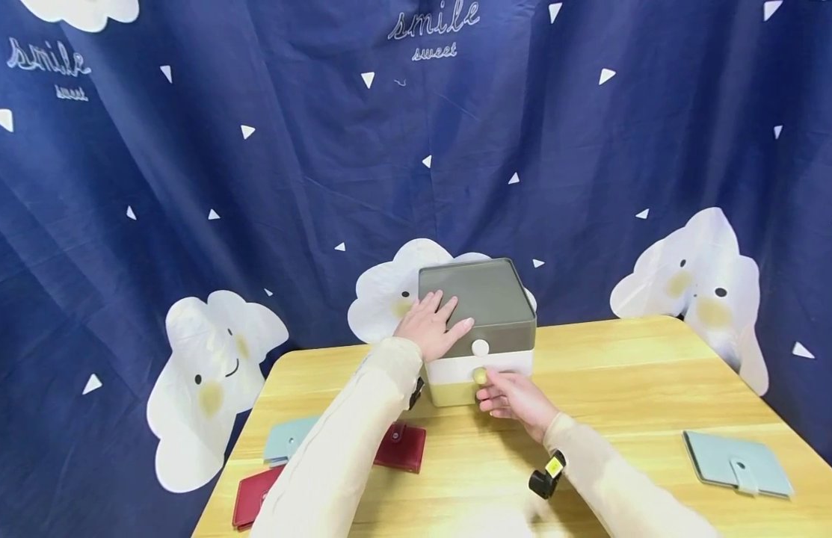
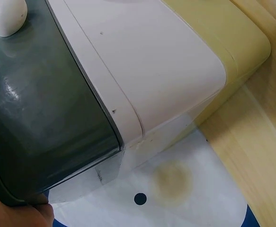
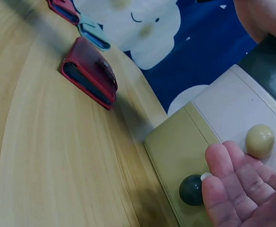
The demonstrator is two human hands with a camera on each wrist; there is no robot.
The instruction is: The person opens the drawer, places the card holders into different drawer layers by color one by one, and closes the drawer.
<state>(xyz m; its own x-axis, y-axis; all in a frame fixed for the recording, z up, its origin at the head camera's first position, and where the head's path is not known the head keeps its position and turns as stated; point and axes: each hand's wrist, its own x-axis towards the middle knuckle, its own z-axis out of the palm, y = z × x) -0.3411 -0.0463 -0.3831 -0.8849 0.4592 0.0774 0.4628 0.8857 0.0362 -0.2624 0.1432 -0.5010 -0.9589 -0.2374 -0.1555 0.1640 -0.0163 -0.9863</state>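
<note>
A small drawer box (image 1: 483,291) with a dark grey-green top tier, a white middle and a yellow bottom stands at the table's back. Its drawers are closed. My left hand (image 1: 430,326) rests with spread fingers on the lid's left front edge, thumb near the white knob (image 2: 7,17). My right hand (image 1: 519,400) is at the middle drawer's yellow knob (image 3: 260,141). In the right wrist view, thumb and fingers lie around that knob, with a gap between thumb and knob. The fingertips overlap the bottom drawer's dark green knob (image 3: 191,190).
A red wallet (image 3: 91,71) lies left of the box, partly behind my left sleeve. Further left are another red wallet (image 1: 254,497) and a light blue one (image 1: 288,439). One more light blue wallet (image 1: 737,463) lies at the right. A blue curtain (image 1: 308,149) hangs behind the table.
</note>
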